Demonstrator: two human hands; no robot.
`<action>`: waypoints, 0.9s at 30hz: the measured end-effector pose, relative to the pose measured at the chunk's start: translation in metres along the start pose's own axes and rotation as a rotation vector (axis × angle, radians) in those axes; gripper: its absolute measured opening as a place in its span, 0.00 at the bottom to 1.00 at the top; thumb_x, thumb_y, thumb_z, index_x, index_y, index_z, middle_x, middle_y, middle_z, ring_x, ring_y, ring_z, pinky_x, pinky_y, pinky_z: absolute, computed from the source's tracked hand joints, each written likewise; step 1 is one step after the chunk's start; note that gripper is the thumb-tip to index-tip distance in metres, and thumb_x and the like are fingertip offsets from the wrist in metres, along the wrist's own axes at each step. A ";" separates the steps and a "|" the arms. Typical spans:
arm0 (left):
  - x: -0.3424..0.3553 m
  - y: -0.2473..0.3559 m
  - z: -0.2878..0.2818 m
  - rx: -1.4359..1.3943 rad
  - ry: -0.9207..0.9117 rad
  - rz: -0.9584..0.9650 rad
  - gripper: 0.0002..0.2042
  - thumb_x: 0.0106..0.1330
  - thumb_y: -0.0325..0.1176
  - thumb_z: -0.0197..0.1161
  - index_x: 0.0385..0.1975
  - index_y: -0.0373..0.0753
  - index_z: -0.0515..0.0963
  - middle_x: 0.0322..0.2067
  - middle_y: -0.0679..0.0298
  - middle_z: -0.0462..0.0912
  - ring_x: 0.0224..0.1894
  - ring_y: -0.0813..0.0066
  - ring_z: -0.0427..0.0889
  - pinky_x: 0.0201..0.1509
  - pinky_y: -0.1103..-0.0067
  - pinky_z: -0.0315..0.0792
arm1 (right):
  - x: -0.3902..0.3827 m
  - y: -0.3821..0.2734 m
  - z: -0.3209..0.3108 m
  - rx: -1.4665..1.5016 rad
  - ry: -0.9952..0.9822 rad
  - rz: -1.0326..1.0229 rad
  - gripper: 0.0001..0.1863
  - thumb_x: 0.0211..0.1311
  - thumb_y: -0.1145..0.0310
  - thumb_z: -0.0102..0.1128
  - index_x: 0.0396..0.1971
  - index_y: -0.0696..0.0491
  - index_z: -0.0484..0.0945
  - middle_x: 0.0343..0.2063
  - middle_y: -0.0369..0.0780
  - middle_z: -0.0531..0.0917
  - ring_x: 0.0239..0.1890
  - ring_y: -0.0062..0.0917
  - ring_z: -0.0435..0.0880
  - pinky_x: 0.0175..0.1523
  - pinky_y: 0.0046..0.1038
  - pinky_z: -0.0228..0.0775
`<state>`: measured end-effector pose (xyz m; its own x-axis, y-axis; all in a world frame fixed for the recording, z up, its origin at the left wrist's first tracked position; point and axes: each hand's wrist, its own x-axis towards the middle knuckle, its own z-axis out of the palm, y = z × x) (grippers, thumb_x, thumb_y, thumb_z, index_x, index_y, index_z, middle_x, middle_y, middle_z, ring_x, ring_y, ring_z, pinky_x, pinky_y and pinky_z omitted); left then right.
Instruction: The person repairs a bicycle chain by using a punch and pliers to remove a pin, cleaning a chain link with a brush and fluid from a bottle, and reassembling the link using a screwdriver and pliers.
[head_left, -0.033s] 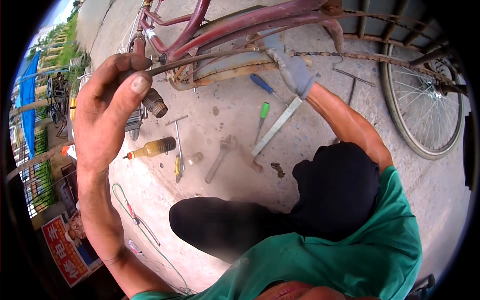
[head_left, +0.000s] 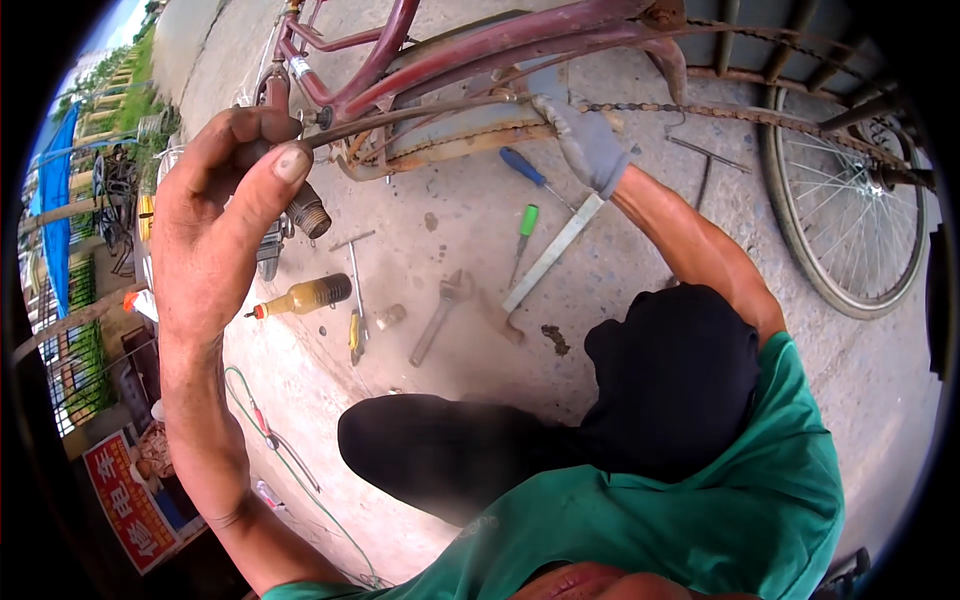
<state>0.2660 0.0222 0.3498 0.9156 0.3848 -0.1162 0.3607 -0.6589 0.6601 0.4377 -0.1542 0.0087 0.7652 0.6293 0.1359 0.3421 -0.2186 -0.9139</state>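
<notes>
Head view: a long brown bar (head_left: 420,115) spans the upper middle, from your left hand (head_left: 215,230) to your gloved right hand (head_left: 590,150), in front of a dull red bicycle frame (head_left: 470,65). Your left thumb and fingers are clamped on its near end; a threaded metal tube (head_left: 310,215) juts below the thumb, though whether it joins the bar you cannot tell. Your right fingers meet the far end; how tightly they close is hidden.

Beneath lies stained grey concrete (head_left: 470,225), outdoors and sunlit. On it, below the right glove, are a blue-handled screwdriver (head_left: 522,166), a green-handled screwdriver (head_left: 528,220) and a slanting flat metal strip (head_left: 555,253). Leftward come an adjustable wrench (head_left: 438,315), then a bottle of yellowish liquid (head_left: 305,297).

Your dark-trousered knees, left (head_left: 430,440) and right (head_left: 675,370), bound the tools from below. A rusty chain (head_left: 640,107) runs right toward a spoked wheel (head_left: 850,200); concrete stretches between that wheel and your right knee. By your left forearm, a green cord (head_left: 237,390) trails downward. A red sign (head_left: 128,500) and blue tarp (head_left: 60,210) edge the left.
</notes>
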 end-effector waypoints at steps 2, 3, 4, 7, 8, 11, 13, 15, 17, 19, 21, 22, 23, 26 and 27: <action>-0.001 -0.003 0.006 -0.102 -0.033 -0.040 0.15 0.66 0.25 0.67 0.51 0.29 0.78 0.40 0.65 0.80 0.40 0.79 0.76 0.48 0.82 0.70 | -0.001 -0.003 -0.002 0.058 -0.025 0.065 0.21 0.78 0.65 0.45 0.60 0.60 0.77 0.59 0.48 0.82 0.62 0.37 0.81 0.67 0.29 0.70; -0.002 -0.010 0.008 -0.014 -0.024 0.171 0.15 0.65 0.23 0.67 0.51 0.29 0.79 0.39 0.64 0.80 0.38 0.78 0.76 0.46 0.82 0.71 | 0.000 -0.003 0.000 0.059 -0.025 0.064 0.21 0.78 0.65 0.45 0.60 0.60 0.77 0.59 0.48 0.82 0.62 0.37 0.81 0.67 0.29 0.70; -0.002 -0.012 0.010 0.073 -0.016 0.381 0.15 0.64 0.21 0.67 0.51 0.28 0.79 0.38 0.63 0.81 0.37 0.77 0.77 0.44 0.81 0.72 | 0.000 -0.001 0.002 -0.004 -0.013 -0.003 0.21 0.78 0.65 0.45 0.61 0.60 0.77 0.59 0.49 0.82 0.61 0.37 0.81 0.67 0.29 0.70; 0.003 0.006 0.002 0.528 -0.148 0.665 0.18 0.66 0.17 0.63 0.56 0.28 0.78 0.44 0.59 0.81 0.43 0.73 0.79 0.50 0.79 0.73 | -0.001 0.001 0.000 -0.119 -0.012 -0.080 0.20 0.77 0.66 0.45 0.61 0.59 0.77 0.58 0.49 0.83 0.61 0.38 0.81 0.66 0.30 0.71; 0.006 0.011 0.000 0.757 -0.214 0.803 0.19 0.68 0.15 0.61 0.59 0.28 0.77 0.47 0.57 0.81 0.45 0.71 0.81 0.53 0.78 0.74 | -0.001 0.001 -0.003 -0.167 -0.025 -0.094 0.20 0.77 0.66 0.46 0.61 0.59 0.76 0.58 0.49 0.83 0.60 0.39 0.82 0.66 0.30 0.71; 0.012 -0.012 0.015 0.501 -0.102 0.837 0.26 0.69 0.13 0.58 0.68 0.28 0.68 0.53 0.51 0.82 0.46 0.69 0.83 0.54 0.77 0.76 | 0.000 -0.010 -0.008 -0.035 -0.053 0.002 0.20 0.76 0.67 0.45 0.61 0.58 0.76 0.58 0.49 0.83 0.60 0.39 0.82 0.65 0.31 0.72; 0.010 -0.014 0.010 0.306 -0.069 0.749 0.28 0.72 0.16 0.56 0.72 0.29 0.62 0.57 0.48 0.81 0.48 0.69 0.83 0.53 0.77 0.77 | 0.001 -0.008 -0.002 -0.062 -0.045 -0.044 0.21 0.77 0.66 0.45 0.62 0.58 0.76 0.58 0.49 0.82 0.59 0.39 0.82 0.65 0.30 0.72; 0.009 -0.018 0.007 0.219 -0.077 0.635 0.27 0.76 0.20 0.55 0.74 0.30 0.59 0.59 0.47 0.80 0.51 0.70 0.83 0.52 0.77 0.77 | 0.002 0.003 0.003 -0.101 -0.039 -0.079 0.21 0.77 0.65 0.45 0.63 0.58 0.75 0.58 0.49 0.82 0.59 0.39 0.82 0.65 0.30 0.72; 0.016 -0.026 0.007 0.221 -0.127 0.582 0.24 0.79 0.24 0.52 0.73 0.30 0.62 0.59 0.48 0.80 0.52 0.70 0.82 0.52 0.78 0.77 | -0.001 0.023 0.002 -0.138 0.038 -0.253 0.21 0.80 0.63 0.44 0.64 0.57 0.74 0.59 0.46 0.82 0.59 0.38 0.82 0.65 0.30 0.72; 0.020 -0.033 0.008 0.188 -0.107 0.598 0.24 0.79 0.24 0.53 0.73 0.29 0.63 0.59 0.48 0.80 0.51 0.71 0.82 0.52 0.78 0.77 | -0.007 0.022 0.005 0.127 0.010 -0.190 0.22 0.81 0.61 0.44 0.64 0.57 0.74 0.59 0.43 0.82 0.60 0.35 0.82 0.66 0.30 0.71; 0.022 -0.036 0.005 0.158 -0.092 0.646 0.23 0.79 0.24 0.53 0.72 0.30 0.64 0.58 0.48 0.81 0.50 0.72 0.82 0.51 0.78 0.77 | -0.014 0.015 0.005 0.406 -0.015 -0.131 0.23 0.82 0.59 0.44 0.64 0.57 0.73 0.60 0.41 0.82 0.61 0.33 0.81 0.67 0.29 0.70; 0.017 -0.033 0.000 0.181 -0.093 0.630 0.23 0.79 0.24 0.53 0.72 0.30 0.64 0.58 0.48 0.81 0.50 0.72 0.82 0.51 0.78 0.77 | -0.019 0.002 0.003 0.670 -0.180 0.131 0.23 0.81 0.57 0.46 0.65 0.55 0.74 0.60 0.39 0.82 0.61 0.31 0.81 0.67 0.30 0.70; 0.013 -0.029 -0.003 0.202 -0.078 0.608 0.23 0.79 0.24 0.53 0.72 0.30 0.64 0.58 0.48 0.81 0.49 0.73 0.82 0.51 0.78 0.77 | -0.023 -0.006 0.006 0.923 -0.355 0.397 0.24 0.81 0.55 0.47 0.65 0.53 0.74 0.60 0.37 0.82 0.61 0.29 0.80 0.67 0.32 0.70; 0.025 -0.036 0.016 0.140 -0.057 0.628 0.22 0.79 0.24 0.53 0.71 0.31 0.65 0.57 0.48 0.82 0.47 0.73 0.82 0.52 0.77 0.77 | -0.068 0.036 0.020 0.818 -0.498 0.368 0.27 0.78 0.52 0.52 0.66 0.56 0.74 0.61 0.42 0.80 0.62 0.35 0.79 0.63 0.36 0.74; 0.024 -0.035 0.015 0.121 -0.027 0.634 0.22 0.79 0.25 0.53 0.71 0.31 0.65 0.57 0.48 0.82 0.47 0.74 0.82 0.51 0.78 0.77 | -0.076 0.038 0.028 0.819 -0.483 0.370 0.27 0.78 0.52 0.52 0.66 0.56 0.74 0.61 0.42 0.80 0.62 0.35 0.79 0.63 0.36 0.74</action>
<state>0.2782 0.0453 0.3129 0.9612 -0.1182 0.2492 -0.2355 -0.8217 0.5190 0.3772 -0.1898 -0.0470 0.3838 0.8989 -0.2114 -0.4882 0.0031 -0.8727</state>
